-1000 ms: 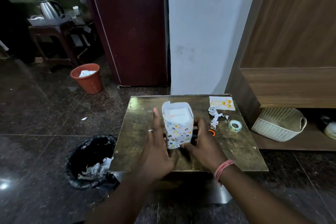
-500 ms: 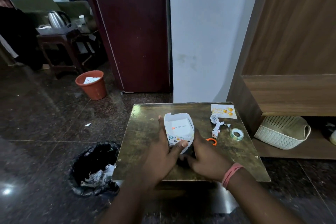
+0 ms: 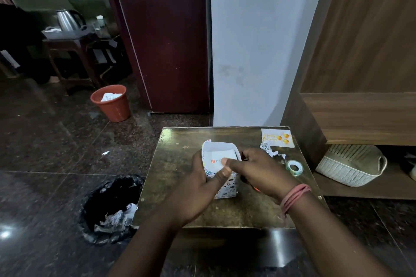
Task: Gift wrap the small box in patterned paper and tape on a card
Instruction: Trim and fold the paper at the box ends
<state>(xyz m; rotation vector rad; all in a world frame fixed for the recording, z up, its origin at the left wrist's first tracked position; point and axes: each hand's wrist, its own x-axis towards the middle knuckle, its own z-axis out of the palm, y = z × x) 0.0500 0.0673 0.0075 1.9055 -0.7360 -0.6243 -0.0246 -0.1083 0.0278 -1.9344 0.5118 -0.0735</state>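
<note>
A small white box (image 3: pixel 221 159) stands upright in a sleeve of dotted patterned paper (image 3: pixel 227 188) near the middle of the low brown table (image 3: pixel 180 186). The paper's top edge rises above the box and stands open. My left hand (image 3: pixel 200 189) grips the box's left side, its thumb across the near top flap. My right hand (image 3: pixel 262 170) holds the right side and presses a finger onto the near paper edge. A birthday card (image 3: pixel 278 137) lies at the table's far right corner, and a roll of clear tape (image 3: pixel 294 167) lies right of my right hand.
Paper scraps (image 3: pixel 269 149) lie between card and tape. An orange bit (image 3: pixel 256 188) shows under my right wrist. A black-lined bin (image 3: pixel 110 207) stands left of the table, an orange bucket (image 3: pixel 111 102) farther back, and a white basket (image 3: pixel 351 165) sits under the wooden shelf at right.
Both hands have risen from the box's base to its top. My left thumb and right finger now bear on the near paper flap. The camera has moved closer.
</note>
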